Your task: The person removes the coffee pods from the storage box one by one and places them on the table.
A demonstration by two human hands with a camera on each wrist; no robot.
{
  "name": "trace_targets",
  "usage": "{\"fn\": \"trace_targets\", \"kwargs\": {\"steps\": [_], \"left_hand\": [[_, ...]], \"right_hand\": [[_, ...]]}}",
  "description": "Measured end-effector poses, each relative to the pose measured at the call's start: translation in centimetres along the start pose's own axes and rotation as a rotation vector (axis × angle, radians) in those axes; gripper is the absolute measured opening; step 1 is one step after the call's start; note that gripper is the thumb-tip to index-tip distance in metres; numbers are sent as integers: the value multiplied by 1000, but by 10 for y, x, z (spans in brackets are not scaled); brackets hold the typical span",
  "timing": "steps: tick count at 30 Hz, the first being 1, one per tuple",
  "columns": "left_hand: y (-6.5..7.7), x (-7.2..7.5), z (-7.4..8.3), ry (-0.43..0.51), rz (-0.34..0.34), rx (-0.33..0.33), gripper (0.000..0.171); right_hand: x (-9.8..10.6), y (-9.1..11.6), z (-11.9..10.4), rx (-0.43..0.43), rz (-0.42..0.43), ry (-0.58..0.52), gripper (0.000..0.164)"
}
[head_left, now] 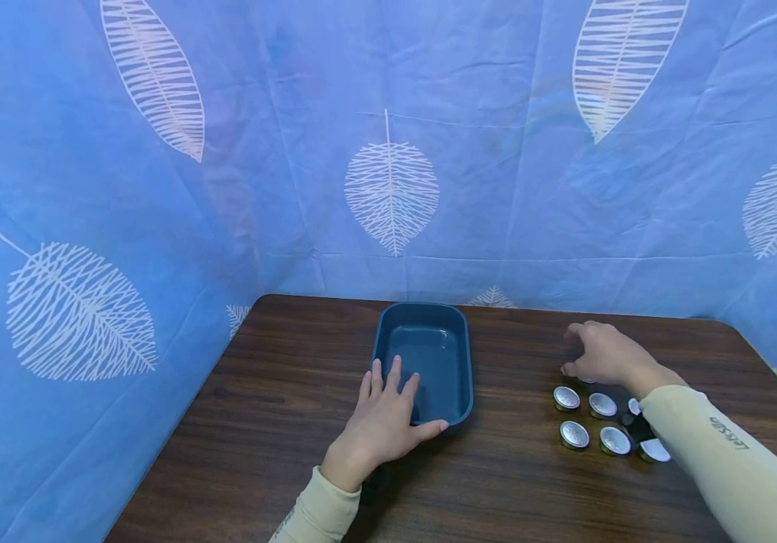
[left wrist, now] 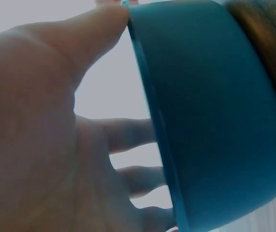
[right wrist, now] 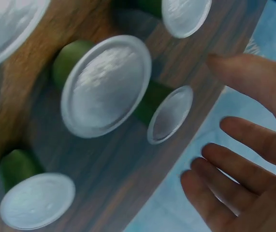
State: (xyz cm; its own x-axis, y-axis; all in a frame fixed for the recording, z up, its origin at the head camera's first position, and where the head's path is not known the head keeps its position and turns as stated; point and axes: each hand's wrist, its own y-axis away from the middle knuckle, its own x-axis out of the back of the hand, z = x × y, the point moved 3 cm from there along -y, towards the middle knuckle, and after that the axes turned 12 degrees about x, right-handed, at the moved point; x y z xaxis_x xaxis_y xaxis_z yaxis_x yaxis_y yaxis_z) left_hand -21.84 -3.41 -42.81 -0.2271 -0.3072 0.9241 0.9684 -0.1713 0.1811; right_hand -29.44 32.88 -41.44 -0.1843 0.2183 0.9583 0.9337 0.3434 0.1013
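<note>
A dark blue rectangular tub [head_left: 432,354] stands on the table with nothing visible inside. My left hand [head_left: 388,422] lies over its near left corner, fingers spread and nearly straight. In the left wrist view the thumb [left wrist: 99,29] touches the tub's rim, and the other fingers pass behind it. Over on the right, small green capsules with silver foil lids [head_left: 574,434] stand in rough rows, lids up. My right hand [head_left: 609,354] hovers at the far side of them, partly covering one. Its fingers [right wrist: 239,169] are loosely bent and hold nothing, apart from the nearest capsule [right wrist: 171,116].
The dark wood table [head_left: 259,422] has rounded far corners. A blue cloth [head_left: 388,75] with white leaf prints hangs along its back and sides. The right sleeve [head_left: 721,452] passes over the capsules' right side, near a small black object [head_left: 636,427].
</note>
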Motion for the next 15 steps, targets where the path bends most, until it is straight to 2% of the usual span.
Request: {"fn": "trace_targets", "kwargs": {"steps": [4, 7, 10, 15], "left_hand": [[1, 1, 1, -23, -20, -9, 87], [-2, 7, 5, -51, -3, -22, 87], [-8, 21, 16, -100, 54, -43, 85], [-29, 51, 46, -264, 117, -41, 80]], "right_hand": [[5, -2, -16, 23, 45, 34, 60], [9, -6, -28, 41, 56, 60, 59], [14, -11, -35, 30, 59, 84, 60], [18, -18, -32, -25, 44, 104, 69]]}}
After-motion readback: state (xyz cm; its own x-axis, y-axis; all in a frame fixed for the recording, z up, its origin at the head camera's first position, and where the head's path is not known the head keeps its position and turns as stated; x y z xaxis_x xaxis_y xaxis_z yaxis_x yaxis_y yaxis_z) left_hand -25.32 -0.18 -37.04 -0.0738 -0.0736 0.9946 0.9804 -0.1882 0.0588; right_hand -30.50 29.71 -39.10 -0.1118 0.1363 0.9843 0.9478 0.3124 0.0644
